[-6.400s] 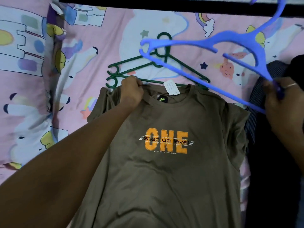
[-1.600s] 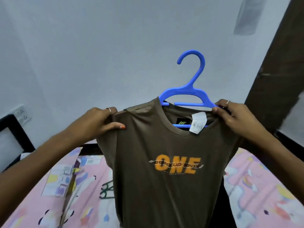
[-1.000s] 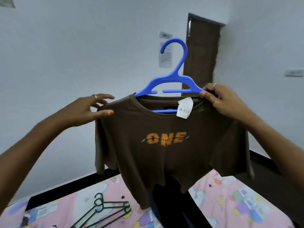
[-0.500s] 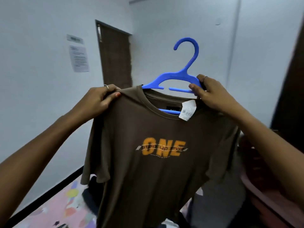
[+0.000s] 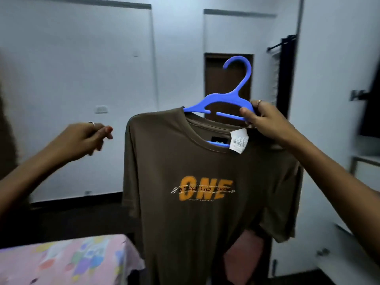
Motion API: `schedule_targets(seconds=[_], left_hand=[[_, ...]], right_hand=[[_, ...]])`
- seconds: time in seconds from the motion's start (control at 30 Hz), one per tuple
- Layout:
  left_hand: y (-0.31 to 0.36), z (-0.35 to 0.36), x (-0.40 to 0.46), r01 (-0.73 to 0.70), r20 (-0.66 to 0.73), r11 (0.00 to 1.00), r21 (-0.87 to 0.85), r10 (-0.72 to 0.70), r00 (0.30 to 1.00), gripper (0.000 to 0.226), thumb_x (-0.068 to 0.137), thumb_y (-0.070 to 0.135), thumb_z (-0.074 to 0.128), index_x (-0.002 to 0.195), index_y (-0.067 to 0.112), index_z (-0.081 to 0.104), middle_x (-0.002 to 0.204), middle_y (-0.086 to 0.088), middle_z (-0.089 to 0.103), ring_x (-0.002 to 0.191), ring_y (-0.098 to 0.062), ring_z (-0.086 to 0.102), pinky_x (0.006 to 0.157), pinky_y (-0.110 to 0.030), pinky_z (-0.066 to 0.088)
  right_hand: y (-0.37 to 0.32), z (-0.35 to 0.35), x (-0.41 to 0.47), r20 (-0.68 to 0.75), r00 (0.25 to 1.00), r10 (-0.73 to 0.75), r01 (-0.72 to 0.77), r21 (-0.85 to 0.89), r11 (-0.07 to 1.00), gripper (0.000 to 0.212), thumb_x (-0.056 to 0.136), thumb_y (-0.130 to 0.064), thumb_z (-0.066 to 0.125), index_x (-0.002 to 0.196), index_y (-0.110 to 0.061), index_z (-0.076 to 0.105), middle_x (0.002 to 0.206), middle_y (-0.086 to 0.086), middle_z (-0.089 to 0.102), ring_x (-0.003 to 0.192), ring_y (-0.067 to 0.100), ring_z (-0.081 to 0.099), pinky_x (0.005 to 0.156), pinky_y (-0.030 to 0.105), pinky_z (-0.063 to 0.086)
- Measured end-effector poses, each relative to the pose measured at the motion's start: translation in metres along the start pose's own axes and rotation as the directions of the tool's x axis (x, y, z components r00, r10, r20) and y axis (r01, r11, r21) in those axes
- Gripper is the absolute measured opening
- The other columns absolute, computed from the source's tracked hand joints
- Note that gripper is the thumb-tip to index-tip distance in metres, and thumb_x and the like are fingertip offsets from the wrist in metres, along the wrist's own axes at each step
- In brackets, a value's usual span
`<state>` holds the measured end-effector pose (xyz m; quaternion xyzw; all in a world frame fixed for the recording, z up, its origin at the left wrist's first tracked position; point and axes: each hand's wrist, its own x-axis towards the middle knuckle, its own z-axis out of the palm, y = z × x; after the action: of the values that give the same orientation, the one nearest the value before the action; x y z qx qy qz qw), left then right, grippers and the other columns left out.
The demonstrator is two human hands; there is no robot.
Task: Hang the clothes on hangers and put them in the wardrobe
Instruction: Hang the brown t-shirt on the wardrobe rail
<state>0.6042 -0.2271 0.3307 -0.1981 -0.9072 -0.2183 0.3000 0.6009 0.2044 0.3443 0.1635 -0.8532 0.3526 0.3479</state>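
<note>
Brown T-shirt (image 5: 201, 182): soft, light, hangs limp on blue hanger (image 5: 221, 103). Right hand (image 5: 265, 122) pinches hanger's right shoulder, the rigid part to hold; left hand (image 5: 82, 138) beside shirt, loosely curled, empty. Dark doorway (image 5: 218, 79) beyond hanger

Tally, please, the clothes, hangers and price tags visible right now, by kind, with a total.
T-shirt: 1, brown, on the hanger
Blue hanger: 1, gripped by the right hand
Paper tag: 1, at the collar
Total: 3
</note>
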Motion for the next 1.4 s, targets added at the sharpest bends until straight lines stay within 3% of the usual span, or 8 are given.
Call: schedule_targets(seconds=[0.13,0.3,0.53,0.67,0.8,0.9,1.2,1.4], left_hand=[[0.080,0.096,0.068,-0.144,0.209,0.976,-0.165,0.177,0.962,0.028,0.074,0.068,0.059,0.088,0.043,0.059,0.085,0.024,0.064,0.081,0.004,0.061,0.072,-0.019,0.046],[0.152,0.187,0.135,-0.309,0.248,0.947,-0.091,0.322,0.914,0.042,0.086,0.038,0.062,0.055,0.017,0.042,0.056,-0.001,0.050,0.057,-0.017,0.048,0.052,-0.027,0.031],[0.259,0.281,0.194,-0.470,0.407,0.871,-0.143,0.485,0.774,0.032,0.080,0.047,0.067,0.071,0.021,0.050,0.071,0.004,0.054,0.072,-0.017,0.052,0.065,-0.031,0.039],[0.322,0.313,0.216,-0.435,0.250,0.728,-0.530,0.624,0.740,0.056,0.066,0.059,0.070,0.115,0.036,0.054,0.106,0.012,0.060,0.098,-0.007,0.057,0.089,-0.022,0.040],[0.395,0.360,0.248,-0.581,0.119,0.563,-0.588,0.771,0.626,0.040,0.083,0.060,0.059,0.086,0.020,0.062,0.076,0.006,0.063,0.071,-0.008,0.058,0.068,-0.028,0.041],[0.431,0.395,0.273,-0.607,-0.022,0.472,-0.640,0.778,0.628,0.036,0.083,0.050,0.051,0.065,0.018,0.049,0.057,0.003,0.050,0.058,-0.011,0.049,0.056,-0.030,0.032],[0.489,0.470,0.366,-0.644,-0.239,0.408,-0.647,0.694,0.680,0.037,0.082,0.051,0.044,0.073,0.017,0.056,0.060,0.001,0.056,0.064,-0.015,0.055,0.060,-0.032,0.038],[0.533,0.510,0.404,-0.667,-0.253,0.380,-0.641,0.716,0.651,0.033,0.081,0.052,0.044,0.073,0.023,0.058,0.064,0.003,0.059,0.069,-0.023,0.056,0.064,-0.037,0.042]], right_hand=[[0.045,-0.073,-0.007,-0.037,0.999,0.020,-0.024,-0.120,0.992,0.028,0.098,-0.027,0.052,0.082,-0.003,0.054,0.068,0.009,0.057,0.060,0.017,0.049,0.062,0.036,0.041],[0.098,-0.163,-0.030,-0.146,0.983,0.115,-0.158,-0.330,0.931,0.027,0.098,-0.030,0.052,0.079,-0.011,0.052,0.065,-0.002,0.056,0.055,0.004,0.046,0.052,0.015,0.034],[0.146,-0.250,-0.072,-0.297,0.941,0.159,-0.302,-0.535,0.789,0.024,0.097,-0.028,0.053,0.077,-0.015,0.049,0.064,-0.003,0.049,0.057,0.007,0.044,0.055,0.017,0.032],[0.166,-0.278,-0.079,-0.347,0.921,0.176,-0.360,-0.590,0.723,0.030,0.096,-0.026,0.055,0.070,-0.022,0.041,0.061,-0.004,0.045,0.055,0.007,0.040,0.053,0.016,0.032],[0.188,-0.308,-0.079,-0.411,0.892,0.189,-0.423,-0.613,0.667,0.024,0.097,-0.025,0.054,0.078,-0.012,0.046,0.062,-0.005,0.041,0.056,0.008,0.037,0.053,0.018,0.031],[0.201,-0.324,-0.073,-0.447,0.875,0.187,-0.460,-0.646,0.610,0.025,0.097,-0.026,0.054,0.078,-0.011,0.047,0.062,-0.002,0.043,0.056,0.010,0.038,0.053,0.017,0.030],[0.256,-0.397,-0.101,-0.623,0.749,0.224,-0.627,-0.558,0.543,0.043,0.094,-0.046,0.047,0.069,-0.011,0.049,0.064,-0.003,0.041,0.061,0.011,0.039,0.061,0.029,0.032],[0.310,-0.411,-0.129,-0.680,0.675,0.286,-0.688,-0.441,0.576,0.030,0.092,-0.024,0.061,0.066,-0.020,0.047,0.063,-0.008,0.045,0.060,0.004,0.044,0.057,0.020,0.033]])
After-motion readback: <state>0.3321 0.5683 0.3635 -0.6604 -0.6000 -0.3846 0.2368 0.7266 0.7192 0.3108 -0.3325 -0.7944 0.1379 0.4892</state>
